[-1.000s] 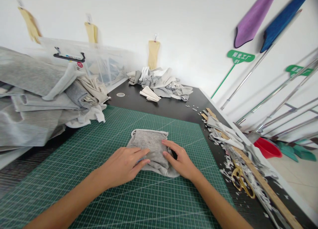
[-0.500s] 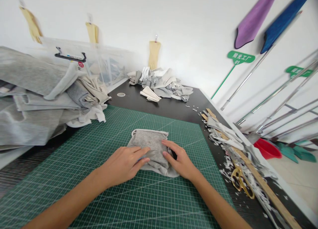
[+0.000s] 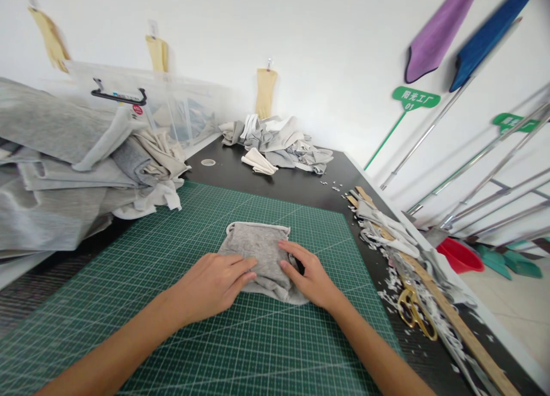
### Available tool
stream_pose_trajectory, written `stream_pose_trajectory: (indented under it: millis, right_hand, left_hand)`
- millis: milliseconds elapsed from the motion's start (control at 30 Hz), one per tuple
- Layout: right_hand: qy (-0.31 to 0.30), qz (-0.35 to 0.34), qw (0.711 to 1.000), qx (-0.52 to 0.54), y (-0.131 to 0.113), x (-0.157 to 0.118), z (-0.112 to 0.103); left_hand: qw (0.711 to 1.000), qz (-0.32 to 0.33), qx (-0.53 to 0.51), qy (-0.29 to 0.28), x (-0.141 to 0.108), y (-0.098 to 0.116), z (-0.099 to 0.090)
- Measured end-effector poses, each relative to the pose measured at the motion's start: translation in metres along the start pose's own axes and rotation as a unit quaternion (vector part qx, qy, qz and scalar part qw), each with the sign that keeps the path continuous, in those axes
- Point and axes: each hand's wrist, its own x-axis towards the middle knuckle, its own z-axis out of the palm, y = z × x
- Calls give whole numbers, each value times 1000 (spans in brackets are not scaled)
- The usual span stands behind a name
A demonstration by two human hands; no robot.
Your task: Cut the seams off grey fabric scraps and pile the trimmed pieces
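Observation:
A folded piece of grey cloth (image 3: 263, 250) lies on the green cutting mat (image 3: 301, 341), with a light edge along its top and left corner. My left hand (image 3: 219, 282) rests on the cloth's lower left part, thumb and index finger apart and their tips on the fabric. On the right side of the cloth is my right hand (image 3: 309, 273), its fingers spread and their tips touching the fabric. Neither hand is closed round the cloth. Wrinkles run along the cloth's lower edge between the hands.
Large grey fabrics (image 3: 64, 155) are heaped at the left by a clear plastic box (image 3: 189, 121). A fabric pile (image 3: 283, 144) and a tape ring (image 3: 208, 162) lie behind the mat. Scraps, a wooden strip (image 3: 455, 321) and gold-handled scissors (image 3: 415, 316) line the right edge.
The whole view has shifted very slightly. Both hands stay on the cloth in nearly the same pose.

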Motion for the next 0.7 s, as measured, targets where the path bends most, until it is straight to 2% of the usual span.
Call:
stream_pose_trajectory:
  millis: [233, 433, 600, 700]
  right_hand:
    - [-1, -3, 1000, 2, 2, 0, 1]
    - [1, -3, 1000, -2, 2, 0, 1]
    - [0, -2, 1000, -5, 2, 0, 1]
    - [3, -2, 1000, -4, 2, 0, 1]
  left_hand:
    - [1000, -9, -1, 8, 0, 0, 0]
    - [1000, 10, 10, -14, -1, 2, -1]
    - [1000, 17, 3, 12, 0, 3, -2]
    - [1000, 16, 5, -5, -1, 2, -2]
